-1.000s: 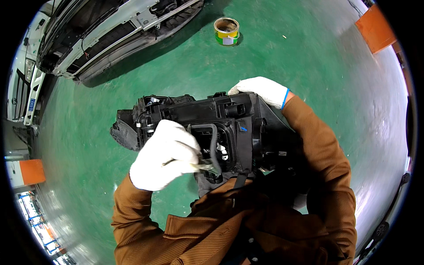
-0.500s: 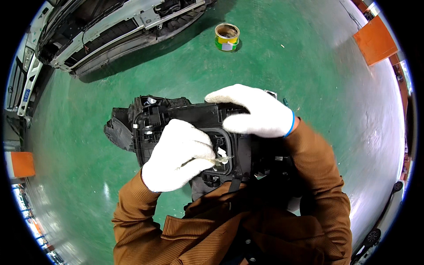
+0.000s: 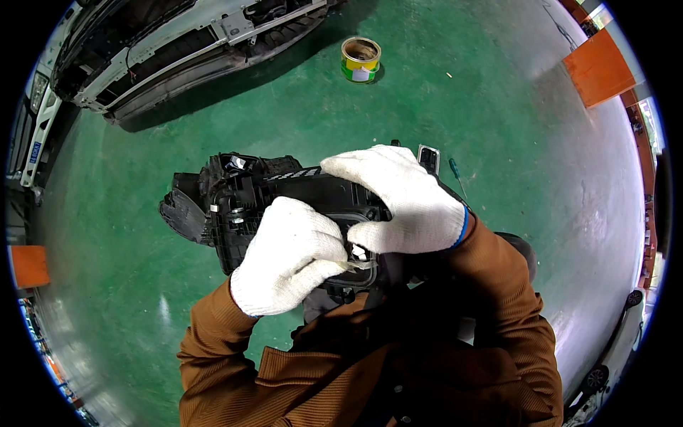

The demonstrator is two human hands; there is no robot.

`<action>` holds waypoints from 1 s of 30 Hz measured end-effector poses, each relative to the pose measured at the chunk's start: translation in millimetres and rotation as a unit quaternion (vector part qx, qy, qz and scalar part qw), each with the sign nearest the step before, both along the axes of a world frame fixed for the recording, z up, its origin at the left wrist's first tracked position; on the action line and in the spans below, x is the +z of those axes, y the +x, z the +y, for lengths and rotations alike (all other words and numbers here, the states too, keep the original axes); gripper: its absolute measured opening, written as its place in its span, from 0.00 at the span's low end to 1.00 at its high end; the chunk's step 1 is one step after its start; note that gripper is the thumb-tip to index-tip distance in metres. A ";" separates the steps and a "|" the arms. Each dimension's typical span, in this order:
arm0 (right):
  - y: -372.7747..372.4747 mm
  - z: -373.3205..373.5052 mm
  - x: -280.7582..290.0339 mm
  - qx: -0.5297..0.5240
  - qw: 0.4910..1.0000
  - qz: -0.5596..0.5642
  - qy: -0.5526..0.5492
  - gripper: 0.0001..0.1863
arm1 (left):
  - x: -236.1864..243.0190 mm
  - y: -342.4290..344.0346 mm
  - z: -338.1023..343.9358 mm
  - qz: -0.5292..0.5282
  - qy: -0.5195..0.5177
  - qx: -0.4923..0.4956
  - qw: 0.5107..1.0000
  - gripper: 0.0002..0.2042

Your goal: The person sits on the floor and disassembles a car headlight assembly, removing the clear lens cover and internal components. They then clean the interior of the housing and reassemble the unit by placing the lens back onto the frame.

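Item: one black moulded housing (image 3: 313,186), lying crosswise in front of the person's body above the green floor (image 3: 491,128); what bore its weight was hidden. Left hand (image 3: 290,256), white knitted glove: thumb and fingers closed in a pinch at the left side of the housing's opening, apparently on a translucent strip (image 3: 363,265) that stuck out from the fingertips. Right hand (image 3: 405,198), gloved likewise with a blue cuff edge: thumb and fingers spread apart, laid over the housing, thumb tip close to the left fingertips. Within the opening: a white part (image 3: 358,252), partly covered. Beyond, on the floor: a yellow-and-green tin (image 3: 361,71) and a green-handled screwdriver (image 3: 454,169). Risks, as judged: the thin strip could tear or slip — glove knit gives a coarse grip — and a loose scrap could drop into the opening; a one-sided pull could also tip the housing if the right hand bore too lightly. Differences from one second earlier: the right hand had left the housing's far right corner for the opening, and the grey band then bowed across that opening no longer showed so, the gloves hiding part of the rim.
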State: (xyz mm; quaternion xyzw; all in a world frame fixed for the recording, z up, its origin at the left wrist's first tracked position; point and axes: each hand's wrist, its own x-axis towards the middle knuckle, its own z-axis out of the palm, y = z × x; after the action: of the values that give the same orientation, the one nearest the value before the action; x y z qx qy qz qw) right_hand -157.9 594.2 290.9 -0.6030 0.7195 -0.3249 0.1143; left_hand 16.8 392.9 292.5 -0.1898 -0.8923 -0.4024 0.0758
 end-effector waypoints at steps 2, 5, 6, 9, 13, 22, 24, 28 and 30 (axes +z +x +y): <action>-0.7 0.1 -1.5 -0.001 1.000 -0.003 -0.001 0.42 | -0.1 2.4 -1.8 0.016 0.013 0.007 1.000 0.08; 0.5 -1.1 1.2 -0.003 1.000 -0.018 0.010 0.44 | -5.2 13.8 -5.9 0.055 0.073 0.033 0.995 0.09; 0.8 -1.2 2.6 -0.006 1.000 -0.023 0.014 0.44 | -6.0 16.9 -11.2 0.054 0.077 0.027 0.995 0.09; 2.0 -3.3 1.9 -0.008 1.000 -0.023 0.020 0.43 | -7.7 25.1 -17.6 0.049 0.068 0.035 0.996 0.10; 5.4 -4.2 4.8 -0.008 0.999 -0.027 0.031 0.42 | -19.7 32.7 -18.2 0.048 0.153 0.057 0.985 0.10; 5.4 -9.4 6.9 -0.004 0.997 -0.047 0.054 0.42 | -49.4 52.2 -18.4 0.063 0.400 0.074 0.911 0.14; 5.9 -8.4 3.7 0.001 0.998 -0.043 0.049 0.42 | -46.3 52.7 -16.9 0.077 0.365 0.072 0.925 0.14; 5.3 -8.3 3.7 0.002 0.997 -0.048 0.053 0.43 | -36.9 55.0 -20.4 0.090 0.299 0.052 0.949 0.15; 3.4 -7.6 3.3 0.006 0.997 -0.049 0.051 0.44 | -31.6 55.8 -25.3 0.075 0.273 0.031 0.959 0.15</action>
State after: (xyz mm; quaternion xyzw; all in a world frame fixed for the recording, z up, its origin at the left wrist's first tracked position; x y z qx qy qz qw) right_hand -154.5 586.6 294.2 -0.5839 0.7251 -0.3162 0.1825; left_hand 72.6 367.6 261.0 -0.1638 -0.7458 -0.6128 0.2036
